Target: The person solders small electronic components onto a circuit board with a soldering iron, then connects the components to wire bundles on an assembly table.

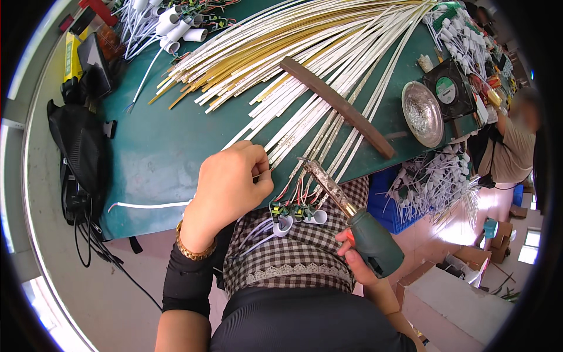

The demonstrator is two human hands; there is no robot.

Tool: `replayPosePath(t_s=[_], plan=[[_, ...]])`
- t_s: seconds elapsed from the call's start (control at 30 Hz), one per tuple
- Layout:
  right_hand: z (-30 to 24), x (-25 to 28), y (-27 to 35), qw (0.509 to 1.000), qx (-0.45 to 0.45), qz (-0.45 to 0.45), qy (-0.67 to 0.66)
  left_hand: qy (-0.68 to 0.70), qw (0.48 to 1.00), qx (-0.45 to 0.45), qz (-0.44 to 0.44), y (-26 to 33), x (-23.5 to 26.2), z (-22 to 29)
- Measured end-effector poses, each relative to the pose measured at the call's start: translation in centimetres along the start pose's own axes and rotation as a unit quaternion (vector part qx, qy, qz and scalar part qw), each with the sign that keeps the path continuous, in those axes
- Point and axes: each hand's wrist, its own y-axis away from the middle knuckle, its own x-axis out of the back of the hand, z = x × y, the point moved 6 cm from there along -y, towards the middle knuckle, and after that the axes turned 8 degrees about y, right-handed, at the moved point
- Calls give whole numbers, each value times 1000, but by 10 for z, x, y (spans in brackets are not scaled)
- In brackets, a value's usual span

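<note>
My left hand (227, 183) is closed in a pinch at the table's near edge, over the ends of the white LED strips (288, 136); whatever sits between the fingertips is hidden. A white cable (155, 205) runs out from under that wrist to the left. In my right hand (362, 271) is a dark green soldering gun (375, 243), its stained metal barrel angled up and left. The tip is just right of my left fingers, close to the strip ends. Below it, small circuit boards with white round housings (284, 225) and red wires hang against a checked apron (281, 258).
A brown bar (337, 107) lies across the strips. To the right are a metal dish (423, 114) and a small fan (448, 90). A blue bin (384, 202) holds many white-wired parts. Black equipment (82, 158) stands left. Another person (511, 144) sits far right.
</note>
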Motion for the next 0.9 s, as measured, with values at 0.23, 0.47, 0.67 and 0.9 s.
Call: replayPosePath(t_s=[0.23, 0.47, 0.67, 0.9], plan=[[2, 3, 0, 999, -21, -28, 17, -92, 994, -54, 35, 24, 2, 25], [7, 3, 1, 999, -28, -3, -16, -82, 991, -42, 96, 32, 2, 22], [6, 3, -2, 999, -28, -27, -12, -65, 989, -41, 129, 30, 1, 16], [6, 3, -1, 999, -33, -24, -11, 37, 997, -23, 56, 26, -2, 17]])
